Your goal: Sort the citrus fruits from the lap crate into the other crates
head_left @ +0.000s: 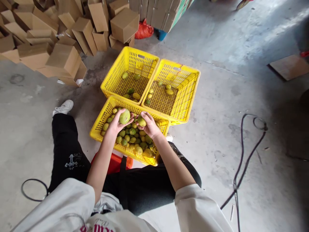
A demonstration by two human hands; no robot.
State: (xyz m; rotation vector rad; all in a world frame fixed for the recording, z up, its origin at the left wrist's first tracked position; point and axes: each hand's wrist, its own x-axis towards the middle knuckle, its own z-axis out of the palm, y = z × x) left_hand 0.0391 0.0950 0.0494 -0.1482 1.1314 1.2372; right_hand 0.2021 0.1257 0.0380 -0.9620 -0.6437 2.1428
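My left hand (116, 123) holds a large green-yellow lemon (124, 117) in a cupped palm, some fingers stretched out beneath it. A smaller greenish lemon (141, 121) sits in the closed fingers of my right hand (151, 127). Both hands hover over the near yellow crate (96, 129), where a pile of green and yellow lemons (132, 131) lies, partly hidden by my hands and forearms. Beyond it stand two more yellow crates, the back left crate (107, 79) and the back right crate (190, 96), each with several lemons on its floor.
Brown cardboard boxes (64, 59) are heaped at the upper left. A red net bag (144, 30) and a blue container (162, 34) lie behind the crates. Something red (113, 165) is under my legs. A black cable (241, 161) runs along the concrete floor at right, near a cardboard sheet (291, 67).
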